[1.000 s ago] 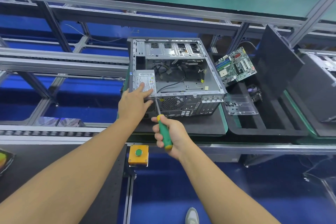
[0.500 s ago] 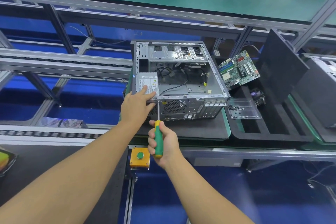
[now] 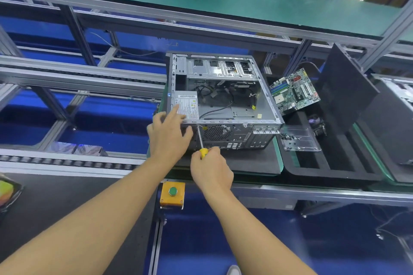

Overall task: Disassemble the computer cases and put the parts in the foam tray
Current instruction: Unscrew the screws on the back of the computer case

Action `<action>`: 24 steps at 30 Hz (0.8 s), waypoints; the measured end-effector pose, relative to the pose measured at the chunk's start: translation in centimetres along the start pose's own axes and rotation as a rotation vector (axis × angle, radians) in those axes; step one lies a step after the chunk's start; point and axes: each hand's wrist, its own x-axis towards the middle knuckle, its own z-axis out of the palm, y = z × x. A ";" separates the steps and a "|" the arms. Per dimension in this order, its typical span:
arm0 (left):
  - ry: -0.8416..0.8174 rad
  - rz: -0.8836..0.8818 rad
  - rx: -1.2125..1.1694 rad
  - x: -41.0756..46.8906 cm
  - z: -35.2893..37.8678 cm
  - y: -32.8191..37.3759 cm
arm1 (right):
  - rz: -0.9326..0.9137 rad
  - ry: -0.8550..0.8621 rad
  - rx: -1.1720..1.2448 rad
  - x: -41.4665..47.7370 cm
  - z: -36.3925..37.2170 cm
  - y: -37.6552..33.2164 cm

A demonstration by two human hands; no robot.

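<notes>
Closest to me, my right hand (image 3: 211, 168) is curled tight round the screwdriver (image 3: 203, 153). The tool's long thin part points away from me, toward 12 o'clock. Its tip sits near the top of the back wall of the computer case (image 3: 237, 138). I cannot see the screw itself.

Just at 10 o'clock from that hand is my left hand (image 3: 169, 138). Its fingers are mostly straight and it grips nothing. It presses on the near left corner of the case, with one finger on the power box (image 3: 188, 105).

I think this screw holds the power box in, so the tool should line up straight with it.

Off at 2 o'clock is the foam tray (image 3: 335, 173), touching the case mat's right side. The green board (image 3: 292, 91) leans in its far end. My right hand is the nearer one to the tray.
</notes>
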 end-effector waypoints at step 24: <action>-0.900 -0.746 -1.377 -4.0 0.6 0.7 | 0.338 -0.345 1.113 -2.1 0.6 4.4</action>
